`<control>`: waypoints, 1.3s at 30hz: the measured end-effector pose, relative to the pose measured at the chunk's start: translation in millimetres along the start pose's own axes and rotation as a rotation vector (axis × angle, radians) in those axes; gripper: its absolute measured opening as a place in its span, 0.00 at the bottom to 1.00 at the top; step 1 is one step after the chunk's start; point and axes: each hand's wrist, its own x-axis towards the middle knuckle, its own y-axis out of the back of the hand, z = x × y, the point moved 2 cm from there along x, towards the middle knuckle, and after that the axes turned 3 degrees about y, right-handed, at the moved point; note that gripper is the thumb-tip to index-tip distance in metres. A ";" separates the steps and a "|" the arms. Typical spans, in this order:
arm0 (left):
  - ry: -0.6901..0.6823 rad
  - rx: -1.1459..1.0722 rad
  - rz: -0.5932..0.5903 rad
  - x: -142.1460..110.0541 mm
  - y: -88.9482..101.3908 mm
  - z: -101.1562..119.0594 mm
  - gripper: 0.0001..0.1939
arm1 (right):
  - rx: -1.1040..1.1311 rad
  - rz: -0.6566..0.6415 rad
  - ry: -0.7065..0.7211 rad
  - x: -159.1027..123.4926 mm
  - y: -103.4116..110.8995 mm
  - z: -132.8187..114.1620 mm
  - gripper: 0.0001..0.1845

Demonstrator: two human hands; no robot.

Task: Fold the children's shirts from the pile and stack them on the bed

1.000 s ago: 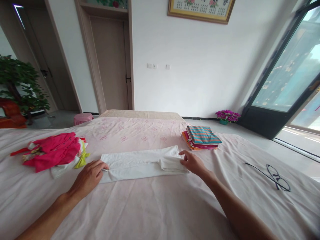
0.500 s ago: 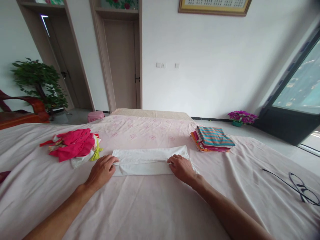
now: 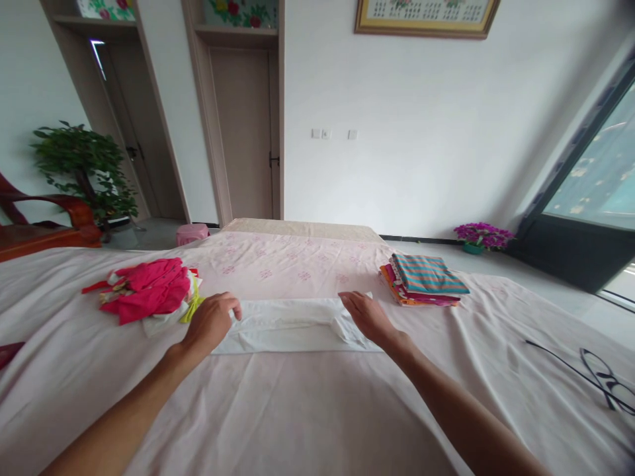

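Observation:
A white garment [image 3: 288, 337] lies folded into a long, flat strip on the pale bedsheet, its upper layer creased and bunched towards the right end. My left hand [image 3: 212, 322] hovers at the strip's left end, fingers loosely bent with nothing visible in them. Over the right end is my right hand [image 3: 370, 318], its fingers stretched out above the cloth. That hand and wrist hide part of the garment's right edge. Whether the fingertips touch the fabric is hard to see.
To the left is a loose heap of clothes with a pink-red garment [image 3: 153, 287] on top. A neat stack of folded clothes [image 3: 429, 274] sits at the right, striped piece uppermost. Black-framed glasses [image 3: 602, 380] lie at the far right of the sheet [image 3: 297, 416].
Both hands have risen from the folded strip, the right one straightening its fingers. The garment's right end looks more rumpled. The view has tilted up slightly.

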 end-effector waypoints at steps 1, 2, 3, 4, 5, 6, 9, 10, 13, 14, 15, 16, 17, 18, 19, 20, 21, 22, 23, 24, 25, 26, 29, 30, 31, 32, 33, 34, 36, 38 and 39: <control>0.018 -0.056 -0.007 10.1 -5.2 10.1 0.21 | -0.038 -0.016 0.033 5.1 -4.0 -1.4 0.25; 0.017 -0.114 -0.026 19.8 -13.4 21.8 0.23 | -0.076 -0.043 0.061 9.5 -10.2 -2.3 0.25; -0.010 -0.156 -0.057 28.4 -24.0 34.6 0.25 | -0.115 -0.074 0.081 12.9 -18.0 -2.2 0.25; -0.038 -0.166 -0.091 35.4 -36.2 47.1 0.27 | -0.157 -0.104 0.088 15.4 -26.6 -0.9 0.26; -0.057 -0.151 -0.129 40.7 -49.3 58.2 0.29 | -0.198 -0.129 0.081 16.7 -35.3 1.8 0.27; -0.078 -0.142 -0.159 43.9 -61.9 67.1 0.29 | -0.232 -0.151 0.060 17.1 -43.2 5.8 0.28; -0.098 -0.097 -0.218 43.9 -90.4 75.5 0.25 | -0.291 -0.219 -0.002 14.1 -57.7 22.6 0.30; -0.092 -0.073 -0.234 41.8 -95.6 71.8 0.25 | -0.300 -0.243 -0.018 12.4 -58.8 29.0 0.31; -0.065 0.029 -0.279 34.2 -100.3 46.7 0.28 | -0.328 -0.282 -0.092 8.4 -53.9 48.0 0.32; -0.054 0.065 -0.286 32.1 -99.4 35.7 0.29 | -0.338 -0.281 -0.121 7.5 -51.0 53.7 0.33; -0.039 0.096 -0.285 30.3 -97.9 24.4 0.30 | -0.343 -0.280 -0.144 6.7 -48.2 58.6 0.33; -0.018 0.121 -0.276 28.8 -96.0 13.4 0.31 | -0.345 -0.276 -0.161 6.1 -45.9 62.9 0.32; 0.009 0.145 -0.264 27.6 -94.0 3.2 0.31 | -0.344 -0.271 -0.171 5.6 -44.1 66.4 0.32; 0.042 0.170 -0.253 26.7 -92.0 -5.6 0.32 | -0.343 -0.266 -0.173 5.2 -42.8 69.1 0.31; 0.075 0.191 -0.246 25.9 -90.2 -12.5 0.32 | -0.343 -0.263 -0.171 5.0 -41.9 70.9 0.31; 0.106 0.207 -0.245 25.4 -88.5 -17.2 0.32 | -0.347 -0.262 -0.169 5.2 -41.3 71.9 0.31; 0.137 0.218 -0.252 25.4 -86.9 -19.4 0.32 | -0.354 -0.260 -0.171 5.7 -40.6 71.8 0.31; 0.170 0.223 -0.267 25.8 -85.4 -19.3 0.33 | -0.364 -0.260 -0.172 6.8 -39.9 70.5 0.32; 0.212 0.227 -0.283 26.7 -83.7 -16.9 0.33 | -0.372 -0.257 -0.171 8.5 -39.2 67.9 0.32; 0.252 0.228 -0.293 28.2 -82.1 -12.2 0.34 | -0.377 -0.252 -0.164 10.6 -38.7 63.7 0.32; 0.282 0.229 -0.292 29.9 -80.5 -5.4 0.35 | -0.375 -0.244 -0.153 13.2 -38.6 58.1 0.32; 0.293 0.227 -0.275 32.0 -79.2 3.3 0.35 | -0.368 -0.234 -0.137 15.9 -39.1 51.2 0.32; 0.153 0.177 -0.188 36.2 -79.9 35.4 0.34 | -0.321 -0.224 -0.070 21.6 -46.8 26.6 0.33; 0.068 0.147 -0.184 35.9 -82.3 45.2 0.33 | -0.303 -0.235 -0.039 21.8 -51.4 18.7 0.33; -0.011 0.117 -0.198 34.5 -85.5 53.1 0.32 | -0.286 -0.252 -0.007 20.8 -56.4 11.6 0.33; -0.076 0.089 -0.225 32.3 -88.9 58.4 0.32 | -0.271 -0.273 0.026 18.8 -61.6 5.9 0.33; -0.120 0.068 -0.258 29.6 -92.0 60.8 0.32 | -0.260 -0.288 0.053 16.0 -66.1 1.8 0.34; -0.142 0.058 -0.284 26.6 -94.2 60.2 0.32 | -0.255 -0.298 0.073 12.8 -69.7 -0.8 0.35; -0.123 0.067 -0.310 20.7 -94.6 51.4 0.33 | -0.264 -0.299 0.099 6.4 -73.4 -1.8 0.36; -0.065 0.105 -0.307 14.7 -89.9 36.0 0.33 | -0.281 -0.296 0.117 1.6 -72.9 1.0 0.37; -0.030 0.131 -0.299 11.5 -86.3 27.0 0.33 | -0.287 -0.300 0.122 0.0 -71.7 3.6 0.37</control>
